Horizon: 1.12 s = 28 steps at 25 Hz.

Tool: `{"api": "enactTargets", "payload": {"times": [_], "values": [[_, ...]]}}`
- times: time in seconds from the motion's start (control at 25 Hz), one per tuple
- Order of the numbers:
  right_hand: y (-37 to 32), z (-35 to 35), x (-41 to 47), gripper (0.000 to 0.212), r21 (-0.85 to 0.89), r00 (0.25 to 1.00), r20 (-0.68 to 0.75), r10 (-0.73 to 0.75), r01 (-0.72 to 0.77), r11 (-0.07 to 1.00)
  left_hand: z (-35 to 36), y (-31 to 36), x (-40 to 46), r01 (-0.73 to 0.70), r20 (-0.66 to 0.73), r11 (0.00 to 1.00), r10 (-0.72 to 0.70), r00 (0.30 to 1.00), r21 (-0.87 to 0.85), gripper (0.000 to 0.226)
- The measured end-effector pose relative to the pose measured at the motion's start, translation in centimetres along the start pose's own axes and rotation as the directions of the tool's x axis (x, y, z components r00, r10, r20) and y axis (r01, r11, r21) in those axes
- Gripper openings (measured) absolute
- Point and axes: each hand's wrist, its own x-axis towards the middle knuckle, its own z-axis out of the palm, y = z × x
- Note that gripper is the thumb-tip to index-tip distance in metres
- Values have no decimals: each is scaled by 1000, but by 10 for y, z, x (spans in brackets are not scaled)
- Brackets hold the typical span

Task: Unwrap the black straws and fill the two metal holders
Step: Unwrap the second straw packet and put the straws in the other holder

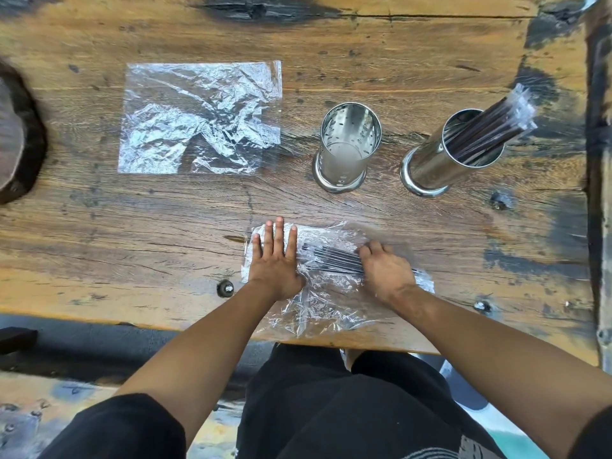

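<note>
A bundle of black straws [331,258] lies inside a crinkled clear plastic bag [326,304] near the table's front edge. My left hand [276,260] lies flat with fingers spread on the bag's left end. My right hand [385,268] is curled over the right part of the straw bundle, gripping it through or inside the plastic. Two shiny metal holders stand behind: the left holder [346,150] is empty, the right holder [455,154] contains a bunch of black straws in clear sleeves [496,122] leaning to the right.
An emptied clear plastic bag [198,117] lies flat at the back left of the worn wooden table [132,226]. A dark round object [16,140] sits at the left edge. Bolts [225,288] stud the table's front. The table's right edge is close to the right holder.
</note>
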Motion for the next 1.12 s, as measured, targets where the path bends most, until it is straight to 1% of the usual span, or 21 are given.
{"api": "enactTargets", "payload": {"times": [0.04, 0.16, 0.24, 0.32, 0.44, 0.52, 0.72, 0.88, 0.96, 1.04, 1.12], "values": [[1, 1, -1, 54, 12, 1000, 2, 11, -11, 1000, 0, 3, 0, 16, 1, 1000, -16, 1000, 9, 109], [-6, 3, -3, 36, 13, 1000, 25, 13, -14, 1000, -2, 12, 1, 68, 13, 997, -68, 998, 25, 107], [-13, -2, -2, 31, 11, 999, 38, -5, 5, 1000, -1, 15, 4, 94, 5, 995, -94, 996, 14, 101], [-16, -9, -1, 34, 13, 997, 62, -38, 37, 999, -1, 15, 4, 114, -6, 993, -114, 993, -8, 97], [-21, -15, 7, 49, 3, 993, 66, -94, 94, 996, -1, 14, 3, 126, -7, 992, -126, 992, -10, 95], [-24, -17, 15, 54, -19, 992, 64, -107, 108, 994, -2, 15, 3, 122, -10, 993, -122, 992, 2, 95], [-28, -13, 23, 39, -76, 991, 100, -87, 95, 993, -1, 14, 4, 105, -12, 994, -105, 994, 28, 96], [-28, -17, 18, 35, 12, 994, 85, -63, 63, 998, -4, 9, 0, 49, -12, 998, -48, 999, 46, 106], [-22, -20, 15, 40, 88, 996, 86, -15, 8, 996, -4, 5, -7, 37, -60, 999, -36, 998, 17, 108], [-13, -23, 8, 49, 160, 995, 94, 25, -40, 986, -2, -2, -17, 77, -121, 997, -80, 989, -29, 105], [-5, -26, 3, 49, 219, 991, 117, 66, -90, 971, 1, -12, -28, 163, -131, 983, -174, 976, -87, 109]]}}
